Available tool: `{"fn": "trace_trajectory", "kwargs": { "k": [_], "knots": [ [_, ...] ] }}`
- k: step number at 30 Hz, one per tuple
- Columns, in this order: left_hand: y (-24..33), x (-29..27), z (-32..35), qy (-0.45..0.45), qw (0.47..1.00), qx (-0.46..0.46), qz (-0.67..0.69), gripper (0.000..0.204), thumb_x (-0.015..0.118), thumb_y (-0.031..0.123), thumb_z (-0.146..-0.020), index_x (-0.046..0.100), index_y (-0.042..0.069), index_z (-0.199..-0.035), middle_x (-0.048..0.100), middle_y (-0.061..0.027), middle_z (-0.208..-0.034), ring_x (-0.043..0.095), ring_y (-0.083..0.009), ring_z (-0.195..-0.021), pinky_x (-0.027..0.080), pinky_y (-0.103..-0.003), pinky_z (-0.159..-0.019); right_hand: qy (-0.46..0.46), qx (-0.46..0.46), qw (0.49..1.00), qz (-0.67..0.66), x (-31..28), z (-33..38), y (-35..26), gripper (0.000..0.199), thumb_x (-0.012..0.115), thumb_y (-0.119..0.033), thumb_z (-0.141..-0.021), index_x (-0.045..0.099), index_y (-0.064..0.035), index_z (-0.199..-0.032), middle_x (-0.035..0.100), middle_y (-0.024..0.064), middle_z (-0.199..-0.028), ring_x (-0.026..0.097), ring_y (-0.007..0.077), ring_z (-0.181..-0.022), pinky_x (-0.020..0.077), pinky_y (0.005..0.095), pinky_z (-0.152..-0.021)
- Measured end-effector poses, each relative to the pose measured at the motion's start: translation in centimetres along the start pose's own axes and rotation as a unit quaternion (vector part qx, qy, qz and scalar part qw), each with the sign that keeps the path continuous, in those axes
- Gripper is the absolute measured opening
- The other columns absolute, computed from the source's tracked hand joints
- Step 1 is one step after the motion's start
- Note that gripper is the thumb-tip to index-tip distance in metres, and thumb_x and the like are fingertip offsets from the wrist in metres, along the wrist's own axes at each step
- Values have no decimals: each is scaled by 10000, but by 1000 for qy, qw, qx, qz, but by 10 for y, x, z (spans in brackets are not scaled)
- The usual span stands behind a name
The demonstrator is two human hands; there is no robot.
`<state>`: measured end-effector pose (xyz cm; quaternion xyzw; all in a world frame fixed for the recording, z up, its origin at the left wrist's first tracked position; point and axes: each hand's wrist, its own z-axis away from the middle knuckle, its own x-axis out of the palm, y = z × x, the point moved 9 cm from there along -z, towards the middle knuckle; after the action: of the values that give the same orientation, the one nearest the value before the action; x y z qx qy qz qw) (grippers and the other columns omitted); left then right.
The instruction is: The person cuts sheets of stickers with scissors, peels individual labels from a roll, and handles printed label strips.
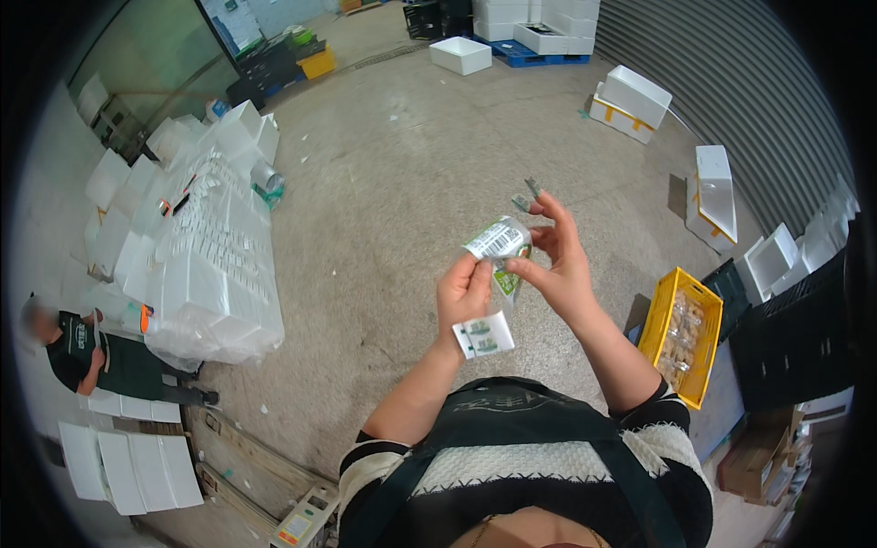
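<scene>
In front of my chest I hold a clear plastic package (508,281) bearing a white barcode label (498,241) and green print. My left hand (464,290) pinches its left side, fingers closed. On the right side, the thumb of my right hand (559,265) presses against the package while lower fingers curl behind it. Two other fingers of that hand stretch away, each with a small printed sticker (521,203) on its tip. Around my left wrist sits a white piece of label backing (484,336) with green-marked stickers. Whatever the package contains is hard to make out.
A yellow crate (654,339) of wrapped goods stands at my right. White foam boxes (630,96) line the shutter wall. To the left, a plastic-wrapped stack (215,274) carries rows of small labels; a co-worker (82,352) stands beside it. A pallet jack (306,518) lies lower left.
</scene>
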<state>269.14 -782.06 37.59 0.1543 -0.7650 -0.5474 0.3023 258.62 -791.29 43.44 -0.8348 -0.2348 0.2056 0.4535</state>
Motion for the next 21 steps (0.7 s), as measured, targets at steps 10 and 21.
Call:
{"fn": "trace_trajectory", "kwargs": {
  "k": [10,21],
  "knots": [
    [19,-7,-23,-61,959,-95,260,521,425,368,-891,378,-30,-1225,546,-186,-1090,408,11,-405,371,-135,-361,-176,6,984,14,18,20,-10,753,752,-89,-604,402,-120,-1271,432,109,-1197,525,146,-838,464,284,-748],
    [21,22,-5,-128,980,-87,123,587,358,495,-883,461,-6,-1172,570,-2,-814,380,19,-430,319,-119,-382,-44,-52,997,34,19,3,-34,323,668,-47,-681,552,-55,-982,579,37,-753,551,147,-720,435,279,-687]
  ]
}}
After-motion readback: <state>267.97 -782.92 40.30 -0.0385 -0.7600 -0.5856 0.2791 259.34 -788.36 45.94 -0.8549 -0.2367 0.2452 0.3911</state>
